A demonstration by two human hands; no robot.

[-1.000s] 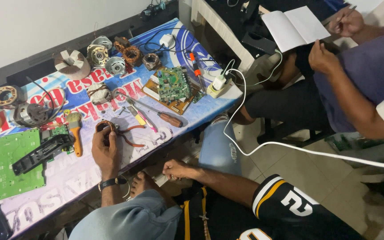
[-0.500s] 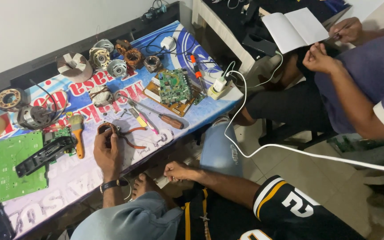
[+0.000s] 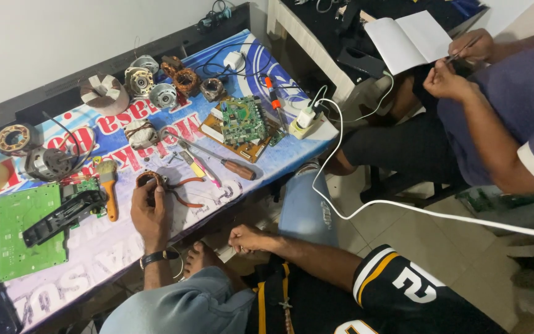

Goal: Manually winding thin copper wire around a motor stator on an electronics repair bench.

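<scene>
On the far left of the surface lies a green board with a black part across it. Just right of that sits a brush with an orange handle. The left hand rests on the surface, fingers curled around a copper coil with brown wires trailing right; how tightly it grips is hard to tell from here. Further right lie a screwdriver and a circuit board on a wooden block. The right hand hangs below the surface's edge, loosely clenched and holding nothing visible. A white cable loops past. At far right another person's hands hold a pen over a notebook.
</scene>
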